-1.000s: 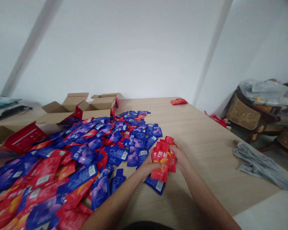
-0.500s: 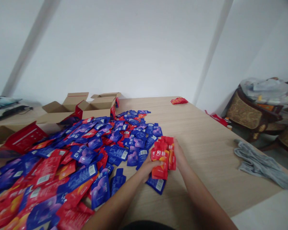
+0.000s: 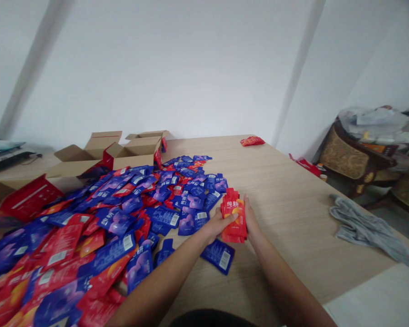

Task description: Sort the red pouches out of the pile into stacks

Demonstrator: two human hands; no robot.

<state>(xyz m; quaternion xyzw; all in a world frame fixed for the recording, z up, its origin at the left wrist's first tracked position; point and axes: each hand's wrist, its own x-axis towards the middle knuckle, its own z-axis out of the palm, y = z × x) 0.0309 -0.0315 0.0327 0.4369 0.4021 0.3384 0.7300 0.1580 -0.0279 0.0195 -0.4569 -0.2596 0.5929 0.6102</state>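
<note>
Several red pouches (image 3: 234, 217) stand as one stack clamped between my left hand (image 3: 217, 225) and right hand (image 3: 250, 222), the loose heap (image 3: 122, 213) lying left of them; I judge them light, limp and slick, best pinched along their flat side edges.

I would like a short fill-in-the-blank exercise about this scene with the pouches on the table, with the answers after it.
The left hand and the right hand together hold a stack of pouches of the colour ____.
The single pouch lying on the table nearest to the hands is ____.
The open boxes behind the pile are made of ____.
Missing words: red; blue; cardboard.
</note>
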